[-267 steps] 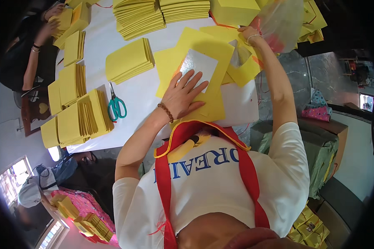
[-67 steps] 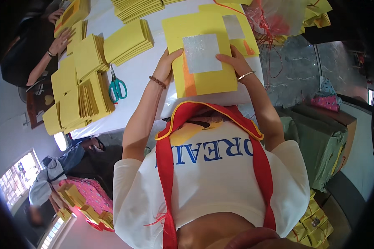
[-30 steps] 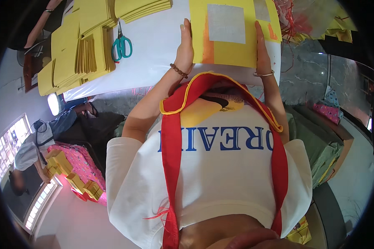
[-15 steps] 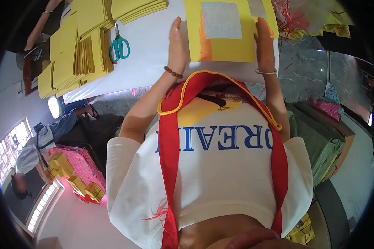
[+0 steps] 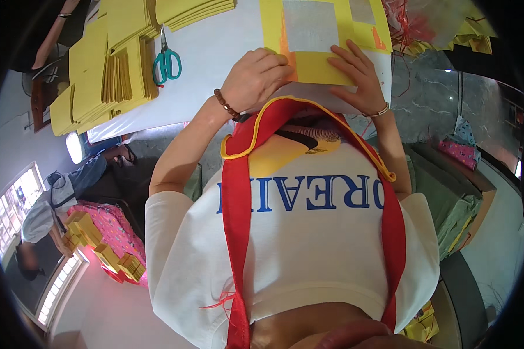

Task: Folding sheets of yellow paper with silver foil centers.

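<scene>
Now both hands rest on a yellow paper sheet [image 5: 323, 64] with a silvery square, lying at the near edge of the white table [image 5: 215, 64]. Left hand [image 5: 256, 78] presses its curled fingers on the sheet's left edge; right hand [image 5: 361, 75] lies flat, fingers spread. Teal scissors [image 5: 166, 61] sit beside stacked yellow sheets [image 5: 108, 70].

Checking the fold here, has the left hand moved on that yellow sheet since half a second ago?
Yes. The left hand went from flat along the yellow sheet's left edge to curled at its lower left corner, farther from the scissors.
</scene>
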`<state>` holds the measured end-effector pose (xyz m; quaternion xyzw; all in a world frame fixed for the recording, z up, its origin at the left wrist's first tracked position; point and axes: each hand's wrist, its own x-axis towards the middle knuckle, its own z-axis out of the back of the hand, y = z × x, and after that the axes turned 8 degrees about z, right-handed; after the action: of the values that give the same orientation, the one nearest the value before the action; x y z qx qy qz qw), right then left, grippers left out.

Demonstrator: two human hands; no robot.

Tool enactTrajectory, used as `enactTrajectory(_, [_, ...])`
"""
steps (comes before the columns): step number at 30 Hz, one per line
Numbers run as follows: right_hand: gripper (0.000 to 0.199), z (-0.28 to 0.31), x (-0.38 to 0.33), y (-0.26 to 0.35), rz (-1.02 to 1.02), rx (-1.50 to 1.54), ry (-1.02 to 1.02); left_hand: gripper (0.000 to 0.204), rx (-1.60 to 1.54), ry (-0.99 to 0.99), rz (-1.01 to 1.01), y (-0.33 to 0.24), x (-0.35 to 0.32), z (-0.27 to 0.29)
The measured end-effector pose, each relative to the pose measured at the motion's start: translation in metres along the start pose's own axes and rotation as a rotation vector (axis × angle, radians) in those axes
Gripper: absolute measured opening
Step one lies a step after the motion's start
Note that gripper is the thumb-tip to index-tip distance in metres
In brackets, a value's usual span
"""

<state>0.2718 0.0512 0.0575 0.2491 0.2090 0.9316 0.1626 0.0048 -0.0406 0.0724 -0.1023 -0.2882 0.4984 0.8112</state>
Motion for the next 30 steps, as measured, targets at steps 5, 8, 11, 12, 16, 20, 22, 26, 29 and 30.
enactTrajectory(5, [0.051,0.002,0.001,0.003,-0.031,0.061,-0.019,0.024,-0.006,0.044,0.074,-0.007,0.007,0.013])
enactTrajectory(8, [0.048,0.003,0.002,0.001,-0.026,0.093,-0.039,0.021,0.034,-0.001,0.032,-0.003,0.005,0.007])
enactTrajectory(11, [0.045,0.001,0.003,-0.001,-0.009,0.057,-0.050,0.020,0.048,-0.033,0.028,-0.001,0.002,0.002])
enactTrajectory(12, [0.044,0.000,0.003,-0.001,-0.007,0.047,-0.055,0.019,0.040,-0.043,0.038,-0.001,0.002,0.001])
enactTrajectory(16, [0.043,-0.001,0.004,-0.003,-0.014,0.050,-0.052,0.014,0.035,-0.126,0.021,0.003,0.003,-0.004])
enactTrajectory(20, [0.044,0.000,0.003,-0.004,-0.018,0.057,-0.041,0.017,0.044,-0.062,0.034,-0.001,0.001,-0.004])
enactTrajectory(22, [0.044,0.000,0.003,-0.004,-0.019,0.046,-0.030,0.017,0.054,-0.062,0.032,-0.002,-0.002,-0.005])
enactTrajectory(26, [0.044,-0.001,0.002,-0.006,-0.022,-0.009,-0.014,0.019,0.042,-0.111,0.027,-0.001,-0.007,-0.007])
enactTrajectory(29, [0.045,0.001,0.002,-0.008,-0.016,-0.036,-0.008,0.020,0.052,-0.141,0.024,-0.003,-0.007,-0.003])
enactTrajectory(30, [0.046,0.002,0.002,-0.009,-0.015,-0.048,-0.004,0.022,0.062,-0.141,0.032,-0.004,-0.007,-0.001])
